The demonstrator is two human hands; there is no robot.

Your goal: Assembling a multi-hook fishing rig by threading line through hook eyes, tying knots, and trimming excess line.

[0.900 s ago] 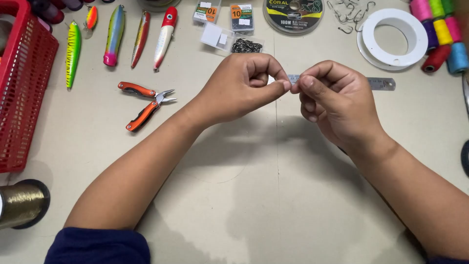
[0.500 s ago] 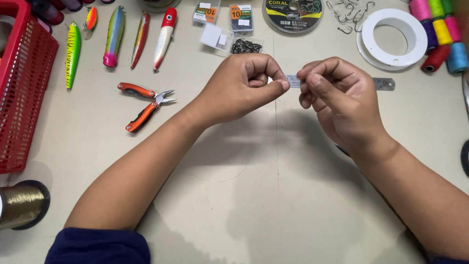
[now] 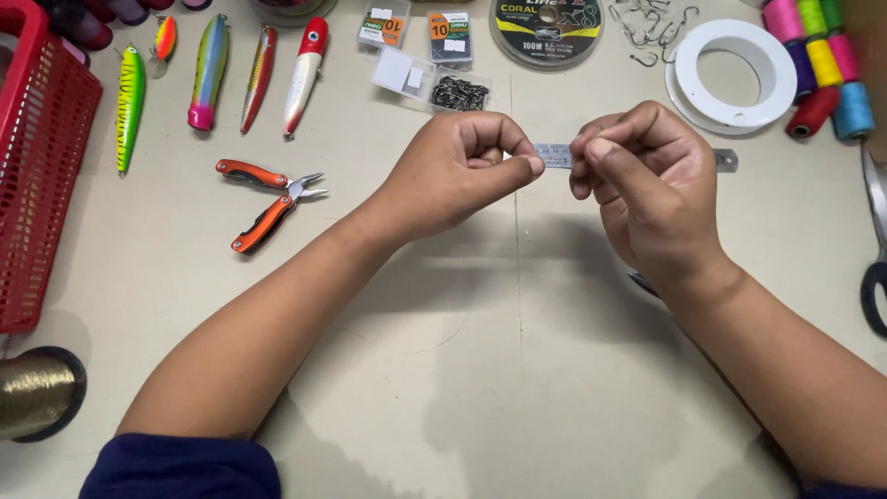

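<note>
Metal strip (image 3: 554, 155), small, flat and grey, is held above the middle of the beige table (image 3: 480, 388), spanning the gap between two hands. Its left end is pinched between thumb and curled forefinger of the left hand (image 3: 459, 171); its right end is gripped by the closed fingertips of the right hand (image 3: 647, 185). Orange-handled pliers (image 3: 268, 201) are seen lying well to the left, fishing lures (image 3: 211, 69) beyond them, and a white spool (image 3: 732, 63) near the far right edge.
</note>
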